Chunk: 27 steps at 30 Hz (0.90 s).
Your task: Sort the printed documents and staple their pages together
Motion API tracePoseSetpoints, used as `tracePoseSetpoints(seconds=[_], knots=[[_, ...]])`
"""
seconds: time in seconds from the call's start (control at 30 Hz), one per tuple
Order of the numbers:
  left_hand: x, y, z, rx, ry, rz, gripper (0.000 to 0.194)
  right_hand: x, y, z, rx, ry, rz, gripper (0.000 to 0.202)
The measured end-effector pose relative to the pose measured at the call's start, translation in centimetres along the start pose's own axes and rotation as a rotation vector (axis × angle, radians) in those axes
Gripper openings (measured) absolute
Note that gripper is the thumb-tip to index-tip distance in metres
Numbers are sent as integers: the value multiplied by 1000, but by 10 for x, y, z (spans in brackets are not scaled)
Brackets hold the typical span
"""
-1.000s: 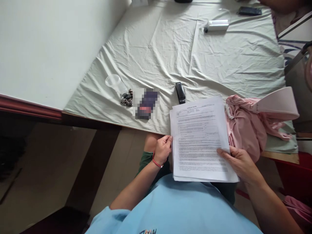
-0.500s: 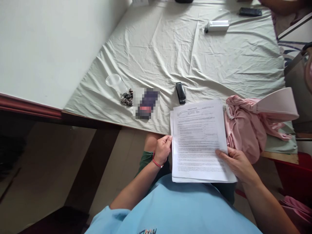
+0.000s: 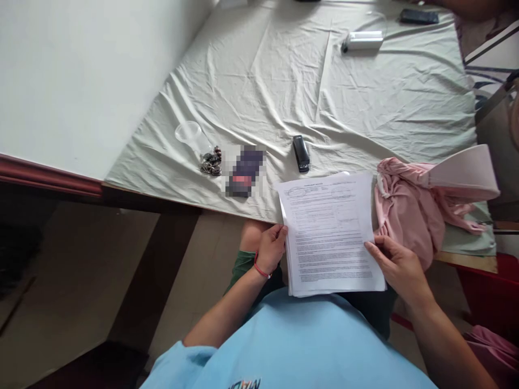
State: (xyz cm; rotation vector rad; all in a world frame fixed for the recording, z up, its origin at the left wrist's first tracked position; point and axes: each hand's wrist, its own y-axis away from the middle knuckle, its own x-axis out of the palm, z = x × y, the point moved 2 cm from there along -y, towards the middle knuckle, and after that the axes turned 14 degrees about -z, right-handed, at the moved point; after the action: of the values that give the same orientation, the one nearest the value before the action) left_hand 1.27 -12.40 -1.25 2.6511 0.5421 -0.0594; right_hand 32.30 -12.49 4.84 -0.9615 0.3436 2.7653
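A stack of printed white papers (image 3: 332, 237) is held over my lap, its top part over the table's front edge. My left hand (image 3: 273, 249), with a red bracelet at the wrist, pinches the stack's left edge. On the right edge, my right hand (image 3: 395, 263) grips the papers, thumb on top and fingers partly hidden. Just beyond the stack lies a black stapler (image 3: 300, 153). A blurred-out dark object (image 3: 245, 170) is left of the stapler.
Keys (image 3: 211, 162) and a clear plastic cup (image 3: 190, 133) lie on the clothed table (image 3: 284, 81). Pink cloth (image 3: 409, 210) is bunched at the right. Farther back are a silver-white object (image 3: 365, 40), a dark case (image 3: 419, 17) and part of a person's arm (image 3: 478, 8).
The papers have shifted slightly up and left at the lower edge and sit more evenly stacked. My right hand has moved a little up and right along with their edge.
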Motion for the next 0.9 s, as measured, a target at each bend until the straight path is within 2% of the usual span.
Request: tracePoseSetpoints(seconds=[0.07, 0.17, 0.43, 0.67, 0.9], knots=[[0, 1, -1, 2, -10, 15, 50, -2, -2, -2, -60, 108, -43, 40], [0, 0, 0, 0, -14, 31, 53, -1, -3, -4, -93, 191, -35, 40], [-1, -2, 7, 47, -74, 22, 52, 8, -15, 2, -164, 194, -136, 38], [-1, -1, 5, 30, -61, 39, 51, 10, -28, 13, -148, 332, -82, 39], [0, 0, 6, 154, -154, -33, 40, 18, -31, 33, -176, 423, 26, 38]])
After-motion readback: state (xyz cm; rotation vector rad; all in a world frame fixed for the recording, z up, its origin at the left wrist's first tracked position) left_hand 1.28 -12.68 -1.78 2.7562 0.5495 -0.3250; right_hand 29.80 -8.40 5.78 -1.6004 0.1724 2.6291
